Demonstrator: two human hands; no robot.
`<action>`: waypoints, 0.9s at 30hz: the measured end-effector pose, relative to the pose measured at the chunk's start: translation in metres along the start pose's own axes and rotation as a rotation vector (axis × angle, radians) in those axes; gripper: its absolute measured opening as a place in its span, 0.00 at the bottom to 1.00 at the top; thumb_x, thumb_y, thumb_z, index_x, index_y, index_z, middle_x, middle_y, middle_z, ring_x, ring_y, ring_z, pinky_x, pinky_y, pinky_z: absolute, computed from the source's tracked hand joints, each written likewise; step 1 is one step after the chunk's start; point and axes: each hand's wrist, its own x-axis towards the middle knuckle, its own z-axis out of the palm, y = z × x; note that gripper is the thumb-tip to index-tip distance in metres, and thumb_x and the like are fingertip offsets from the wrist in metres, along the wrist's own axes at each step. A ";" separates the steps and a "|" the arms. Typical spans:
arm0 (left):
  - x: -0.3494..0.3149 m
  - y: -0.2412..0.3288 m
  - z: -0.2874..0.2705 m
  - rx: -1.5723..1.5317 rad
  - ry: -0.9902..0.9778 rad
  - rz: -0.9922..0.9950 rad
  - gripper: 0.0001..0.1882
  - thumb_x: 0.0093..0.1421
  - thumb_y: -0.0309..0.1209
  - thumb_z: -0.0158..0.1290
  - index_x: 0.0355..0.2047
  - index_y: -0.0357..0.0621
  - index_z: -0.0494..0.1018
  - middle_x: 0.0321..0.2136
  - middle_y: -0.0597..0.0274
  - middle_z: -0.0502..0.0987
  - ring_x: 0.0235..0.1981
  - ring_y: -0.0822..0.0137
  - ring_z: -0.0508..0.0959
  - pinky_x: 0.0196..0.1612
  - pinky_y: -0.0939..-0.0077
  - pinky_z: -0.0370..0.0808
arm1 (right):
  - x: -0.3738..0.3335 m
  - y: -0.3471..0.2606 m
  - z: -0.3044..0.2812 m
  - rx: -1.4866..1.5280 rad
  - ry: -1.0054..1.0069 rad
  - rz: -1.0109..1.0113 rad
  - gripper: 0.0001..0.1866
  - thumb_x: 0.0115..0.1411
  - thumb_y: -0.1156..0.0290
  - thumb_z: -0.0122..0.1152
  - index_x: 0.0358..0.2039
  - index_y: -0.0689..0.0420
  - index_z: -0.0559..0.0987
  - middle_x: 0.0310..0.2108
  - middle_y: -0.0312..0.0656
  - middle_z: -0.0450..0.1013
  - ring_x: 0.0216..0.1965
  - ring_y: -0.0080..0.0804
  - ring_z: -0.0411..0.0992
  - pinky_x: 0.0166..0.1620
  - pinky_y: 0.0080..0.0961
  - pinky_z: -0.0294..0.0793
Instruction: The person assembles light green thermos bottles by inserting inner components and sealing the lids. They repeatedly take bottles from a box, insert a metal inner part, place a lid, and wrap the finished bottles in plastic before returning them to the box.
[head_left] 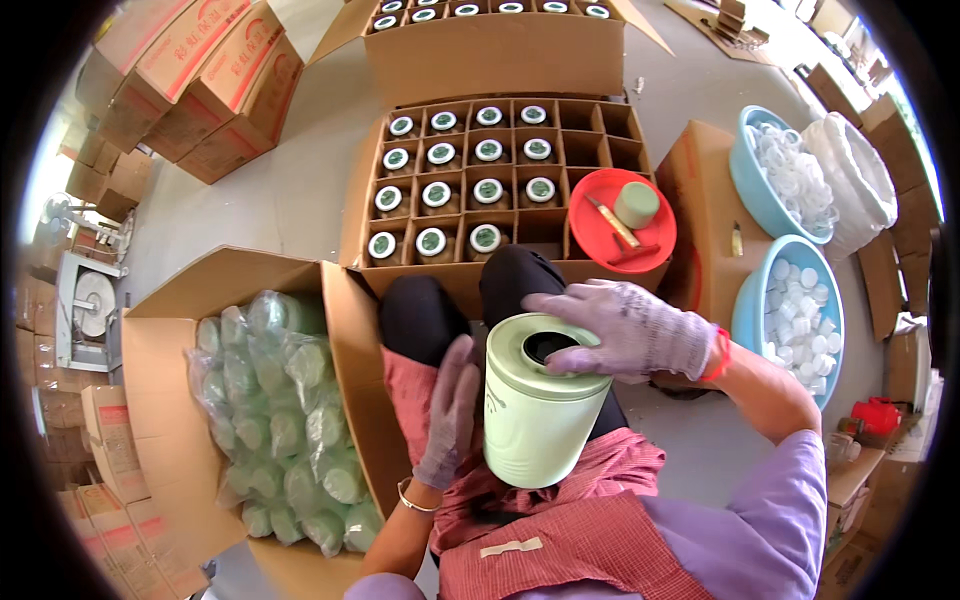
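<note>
Upright, the gloved left hand (pixel 450 415) stands just beside the pale green canister (pixel 540 430), its fingers straight and pressed together; whether they touch it is unclear. The canister rests on the red checked apron (pixel 570 550) in the lap. Over its lid (pixel 503 352) lies the gloved right hand (pixel 625 325), fingers parted from the thumb, which reaches the dark opening (pixel 545 347); whether they grip, I cannot tell. About the grey floor (pixel 310 200), left to right: stacked cartons (pixel 225 100), an open carton (pixel 350 370) of bagged green containers (pixel 285 430), a divided carton (pixel 582 152) bearing a red dish (pixel 588 238), two blue basins (pixel 744 175).
</note>
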 end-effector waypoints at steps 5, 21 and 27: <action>-0.012 -0.026 0.004 -0.497 -0.267 -0.440 0.23 0.71 0.39 0.45 0.59 0.35 0.66 0.50 0.58 0.76 0.52 0.69 0.76 0.55 0.76 0.72 | -0.061 -0.007 -0.018 -0.102 -0.134 0.214 0.28 0.63 0.44 0.55 0.22 0.58 0.81 0.16 0.49 0.72 0.23 0.50 0.75 0.32 0.43 0.75; 0.017 0.090 0.024 0.729 -0.329 0.647 0.20 0.61 0.42 0.54 0.48 0.45 0.81 0.50 0.61 0.81 0.58 0.57 0.74 0.68 0.58 0.57 | -0.050 0.051 0.084 0.779 0.602 0.171 0.29 0.75 0.57 0.36 0.67 0.64 0.57 0.65 0.54 0.59 0.68 0.43 0.57 0.69 0.34 0.54; 0.023 0.092 0.028 0.265 -0.243 0.220 0.15 0.64 0.31 0.53 0.44 0.33 0.79 0.46 0.53 0.81 0.49 0.68 0.79 0.54 0.69 0.74 | -0.044 0.024 0.044 0.306 0.688 -0.457 0.30 0.70 0.49 0.39 0.60 0.62 0.66 0.58 0.52 0.65 0.62 0.46 0.61 0.64 0.41 0.61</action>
